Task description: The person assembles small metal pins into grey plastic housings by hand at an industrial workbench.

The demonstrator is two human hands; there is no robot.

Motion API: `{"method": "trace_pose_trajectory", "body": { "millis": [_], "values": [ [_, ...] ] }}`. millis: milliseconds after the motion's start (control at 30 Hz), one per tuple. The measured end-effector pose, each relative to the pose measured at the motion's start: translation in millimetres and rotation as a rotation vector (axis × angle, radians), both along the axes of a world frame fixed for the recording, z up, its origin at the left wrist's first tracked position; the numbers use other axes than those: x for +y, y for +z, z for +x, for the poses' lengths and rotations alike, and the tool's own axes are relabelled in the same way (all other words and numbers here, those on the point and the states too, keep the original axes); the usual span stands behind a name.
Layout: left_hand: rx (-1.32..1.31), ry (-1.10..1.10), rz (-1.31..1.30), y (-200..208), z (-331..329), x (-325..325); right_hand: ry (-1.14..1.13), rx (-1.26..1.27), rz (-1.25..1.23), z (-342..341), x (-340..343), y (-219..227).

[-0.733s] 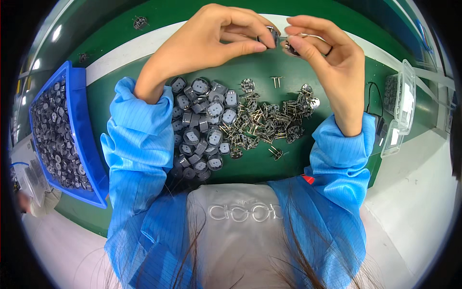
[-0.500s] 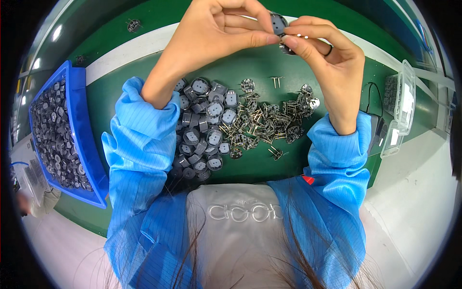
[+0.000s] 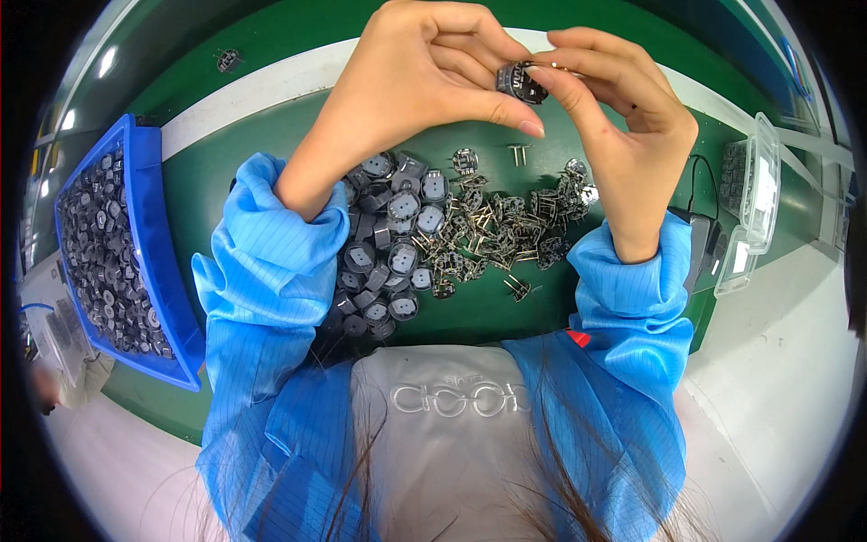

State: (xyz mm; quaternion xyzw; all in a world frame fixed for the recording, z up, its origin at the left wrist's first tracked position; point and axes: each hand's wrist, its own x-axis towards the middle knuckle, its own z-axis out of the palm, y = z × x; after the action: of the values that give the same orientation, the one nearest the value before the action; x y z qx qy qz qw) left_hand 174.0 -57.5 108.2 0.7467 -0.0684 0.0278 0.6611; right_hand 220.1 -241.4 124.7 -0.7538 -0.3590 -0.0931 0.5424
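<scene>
In front of me, at the top of the view, both my hands meet over a small dark round plastic housing [image 3: 508,81]. My left hand [image 3: 420,77] has its curled fingers against the housing, while its thumb extends below it. With thumb and forefinger, my right hand [image 3: 632,104] grips a small round circuit board [image 3: 526,84] at the housing's face. Thin metal pins of the board stick out between the right fingers. Whether the board sits inside the housing or only against it I cannot tell. Below lie a heap of grey housings [image 3: 402,206] and a heap of pinned circuit boards [image 3: 497,226].
A blue bin [image 3: 185,307] full of dark housings stands at the left. Clear plastic boxes [image 3: 763,185] and a black device with a cable [image 3: 700,235] are at the right. One loose board [image 3: 228,60] lies beyond the white strip [image 3: 244,98]; another pinned piece [image 3: 518,154] lies above the boards' heap.
The housing has turned, so the circuit board's face now shows. My left thumb has moved off it and down. Both hands have come slightly nearer and to the right.
</scene>
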Motion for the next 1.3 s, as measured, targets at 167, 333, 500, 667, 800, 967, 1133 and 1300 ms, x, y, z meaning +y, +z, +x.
{"method": "trace_pose_trajectory", "body": {
  "millis": [167, 333, 500, 667, 800, 967, 1133, 1300],
  "values": [
    [-0.016, -0.029, 0.018, 0, 0, 0, -0.017, 0.022, -0.060, -4, -1, 3],
    [-0.031, -0.014, 0.032, -4, -1, -4, -0.001, -0.074, -0.014, 2, 0, -2],
    [0.000, -0.017, 0.009, 0, -1, -1, -0.031, -0.101, -0.063, -3, 2, -2],
    [0.004, 0.007, 0.015, 2, -1, -4, -0.169, -0.416, -0.061, -9, 8, -7],
    [-0.023, -0.043, -0.013, 2, 0, -1, -0.192, -0.512, -0.068, -5, 7, -12],
    [0.060, -0.039, -0.160, -5, 0, 5, -0.054, -0.411, -0.172, -4, 7, -4],
    [0.050, 0.011, -0.049, -3, 1, 6, 0.174, 0.404, 0.151, -4, 10, -9],
    [-0.010, 0.051, 0.061, 4, -3, -4, 0.285, 0.470, 0.118, 3, 4, -18]
  ]
}}
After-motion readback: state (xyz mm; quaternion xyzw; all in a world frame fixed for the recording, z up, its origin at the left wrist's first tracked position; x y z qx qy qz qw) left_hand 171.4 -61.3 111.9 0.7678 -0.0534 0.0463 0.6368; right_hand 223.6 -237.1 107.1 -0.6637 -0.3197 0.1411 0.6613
